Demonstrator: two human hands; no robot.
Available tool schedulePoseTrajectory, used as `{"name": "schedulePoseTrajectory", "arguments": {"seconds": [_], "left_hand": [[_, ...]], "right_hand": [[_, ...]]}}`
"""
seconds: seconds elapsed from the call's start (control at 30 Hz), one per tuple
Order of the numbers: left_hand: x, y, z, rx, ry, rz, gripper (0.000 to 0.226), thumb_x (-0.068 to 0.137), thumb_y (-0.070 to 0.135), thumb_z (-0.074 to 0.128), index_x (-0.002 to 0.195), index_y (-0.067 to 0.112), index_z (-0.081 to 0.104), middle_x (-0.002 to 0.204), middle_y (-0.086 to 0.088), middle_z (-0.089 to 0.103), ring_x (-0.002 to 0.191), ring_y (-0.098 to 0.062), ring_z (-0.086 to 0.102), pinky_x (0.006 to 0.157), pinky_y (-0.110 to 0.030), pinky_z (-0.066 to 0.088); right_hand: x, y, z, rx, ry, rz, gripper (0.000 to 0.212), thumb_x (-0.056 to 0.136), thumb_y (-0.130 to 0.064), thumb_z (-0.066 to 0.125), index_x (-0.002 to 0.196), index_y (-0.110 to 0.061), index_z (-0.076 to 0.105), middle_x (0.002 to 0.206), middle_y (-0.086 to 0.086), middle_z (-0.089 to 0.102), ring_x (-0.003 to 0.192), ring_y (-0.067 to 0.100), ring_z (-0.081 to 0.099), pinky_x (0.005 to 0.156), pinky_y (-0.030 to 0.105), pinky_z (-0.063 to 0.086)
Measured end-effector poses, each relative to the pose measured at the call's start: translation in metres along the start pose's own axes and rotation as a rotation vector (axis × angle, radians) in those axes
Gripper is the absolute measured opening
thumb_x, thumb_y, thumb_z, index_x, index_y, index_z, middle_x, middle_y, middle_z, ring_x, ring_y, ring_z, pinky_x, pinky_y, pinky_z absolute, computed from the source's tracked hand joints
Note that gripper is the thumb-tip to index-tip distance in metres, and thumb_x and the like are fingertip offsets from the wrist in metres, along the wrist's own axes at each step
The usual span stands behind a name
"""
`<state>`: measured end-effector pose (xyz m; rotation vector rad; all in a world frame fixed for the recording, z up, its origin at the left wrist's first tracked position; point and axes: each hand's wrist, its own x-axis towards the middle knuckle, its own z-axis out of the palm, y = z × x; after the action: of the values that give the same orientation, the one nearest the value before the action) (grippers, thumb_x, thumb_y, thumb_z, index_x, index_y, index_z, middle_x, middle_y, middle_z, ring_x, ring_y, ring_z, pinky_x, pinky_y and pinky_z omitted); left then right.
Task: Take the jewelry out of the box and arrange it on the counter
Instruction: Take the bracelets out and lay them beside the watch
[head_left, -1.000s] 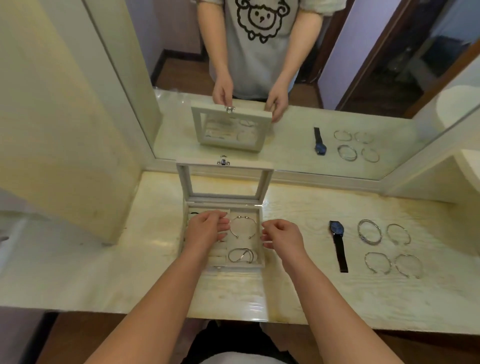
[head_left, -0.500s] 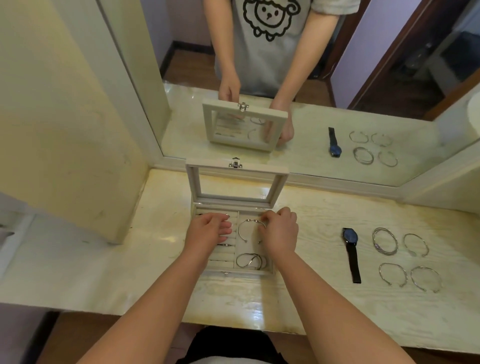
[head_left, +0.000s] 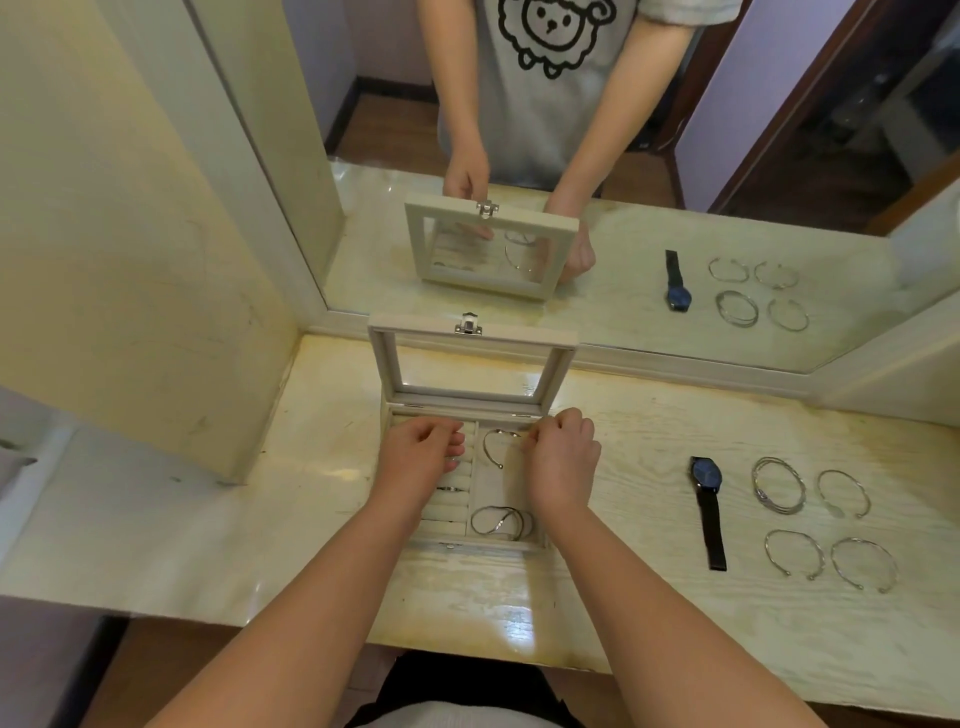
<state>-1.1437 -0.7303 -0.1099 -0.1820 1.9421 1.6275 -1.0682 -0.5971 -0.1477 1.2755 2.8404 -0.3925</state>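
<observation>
The small cream box (head_left: 498, 546) sits on the counter (head_left: 649, 597) near the mirror (head_left: 649, 322), its see-through lid (head_left: 415, 332) standing up, with soft ring rows (head_left: 447, 512) on the left and thin silver bangles (head_left: 498, 522) on the right. The right hand (head_left: 563, 460) pinches one end of the top bangle (head_left: 487, 452). The left hand (head_left: 421, 457) curls over the ring rows, and I cannot tell if it holds anything.

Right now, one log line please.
box open | left hand over ring slots | right hand at rear bangle | counter: watch, four bangles
</observation>
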Motion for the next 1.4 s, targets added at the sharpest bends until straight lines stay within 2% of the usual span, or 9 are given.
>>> {"name": "schedulePoseTrajectory", "arguments": {"seconds": [0.2, 0.33, 0.47, 0.53, 0.6, 0.73, 0.87, 1.07, 1.4], "left_hand": [[0.0, 0.005, 0.013, 0.057, -0.088, -0.028, 0.013, 0.089, 0.016, 0.068, 0.084, 0.004, 0.072, 0.073, -0.008, 0.07, 0.064, -0.014, 0.067, 0.058, -0.026, 0.058], [-0.002, 0.01, 0.018, 0.106, -0.154, -0.018, 0.005, 0.084, 0.006, 0.07, 0.08, 0.005, 0.073, 0.064, -0.009, 0.067, 0.056, -0.016, 0.064, 0.054, -0.023, 0.054], [-0.004, 0.013, 0.021, 0.094, -0.173, -0.034, 0.005, 0.083, 0.003, 0.071, 0.078, 0.005, 0.073, 0.062, -0.009, 0.068, 0.055, -0.015, 0.066, 0.053, -0.023, 0.055], [-0.004, 0.014, 0.021, 0.079, -0.178, -0.048, 0.005, 0.084, 0.002, 0.07, 0.08, 0.003, 0.072, 0.061, -0.009, 0.068, 0.055, -0.015, 0.067, 0.053, -0.023, 0.055], [-0.005, 0.015, 0.022, 0.06, -0.179, -0.056, 0.005, 0.085, 0.001, 0.068, 0.082, 0.001, 0.071, 0.061, -0.01, 0.068, 0.055, -0.016, 0.067, 0.053, -0.023, 0.056], [-0.008, 0.013, 0.025, 0.052, -0.184, -0.047, 0.005, 0.084, 0.001, 0.067, 0.082, 0.001, 0.072, 0.065, -0.012, 0.068, 0.056, -0.017, 0.067, 0.053, -0.023, 0.056], [-0.014, 0.01, 0.032, 0.053, -0.22, -0.061, 0.007, 0.084, 0.0, 0.068, 0.078, 0.002, 0.071, 0.065, -0.012, 0.068, 0.056, -0.017, 0.067, 0.052, -0.023, 0.055], [-0.025, 0.004, 0.047, 0.078, -0.275, -0.05, 0.007, 0.083, 0.001, 0.069, 0.077, 0.003, 0.071, 0.068, -0.013, 0.07, 0.062, -0.021, 0.068, 0.056, -0.026, 0.058], [-0.049, -0.008, 0.09, 0.088, -0.3, -0.059, 0.005, 0.084, -0.001, 0.067, 0.08, 0.001, 0.071, 0.065, -0.013, 0.069, 0.058, -0.02, 0.068, 0.053, -0.025, 0.056]], "right_hand": [[-0.002, 0.002, -0.025, 0.118, 0.014, -0.079, 0.011, 0.093, -0.009, 0.042, 0.093, -0.014, 0.051, 0.09, 0.003, 0.059, 0.086, 0.025, 0.053, 0.077, 0.034, 0.033], [-0.007, 0.004, -0.037, 0.272, 0.01, -0.026, 0.01, 0.096, -0.013, 0.041, 0.089, -0.014, 0.048, 0.089, 0.004, 0.057, 0.076, 0.027, 0.054, 0.065, 0.037, 0.042], [-0.01, 0.007, -0.047, 0.433, 0.028, 0.022, 0.01, 0.095, -0.015, 0.046, 0.086, -0.014, 0.052, 0.087, 0.002, 0.058, 0.075, 0.023, 0.055, 0.066, 0.038, 0.046], [-0.012, 0.009, -0.05, 0.597, 0.033, 0.071, 0.009, 0.093, -0.016, 0.054, 0.086, -0.012, 0.056, 0.082, 0.001, 0.06, 0.072, 0.02, 0.056, 0.064, 0.032, 0.047], [-0.014, 0.012, -0.053, 0.805, 0.015, 0.171, 0.011, 0.09, -0.016, 0.063, 0.082, -0.01, 0.058, 0.075, 0.002, 0.06, 0.061, 0.017, 0.055, 0.052, 0.022, 0.044], [-0.02, 0.023, -0.06, 1.123, -0.142, 0.361, 0.012, 0.089, -0.011, 0.065, 0.08, -0.003, 0.062, 0.071, 0.012, 0.061, 0.046, 0.014, 0.053, 0.045, 0.024, 0.047], [-0.033, 0.039, -0.064, 1.352, -0.216, 0.467, 0.007, 0.089, -0.003, 0.062, 0.083, -0.004, 0.066, 0.074, 0.011, 0.061, 0.052, 0.012, 0.053, 0.05, 0.022, 0.051], [-0.049, 0.061, -0.066, 1.406, -0.181, 0.555, 0.003, 0.088, -0.007, 0.066, 0.087, -0.007, 0.069, 0.076, 0.008, 0.065, 0.064, 0.014, 0.06, 0.056, 0.022, 0.055], [-0.056, 0.111, -0.078, 1.497, -0.205, 0.576, 0.008, 0.088, 0.002, 0.062, 0.092, -0.001, 0.068, 0.077, 0.011, 0.062, 0.064, 0.016, 0.062, 0.057, 0.024, 0.058]]}}
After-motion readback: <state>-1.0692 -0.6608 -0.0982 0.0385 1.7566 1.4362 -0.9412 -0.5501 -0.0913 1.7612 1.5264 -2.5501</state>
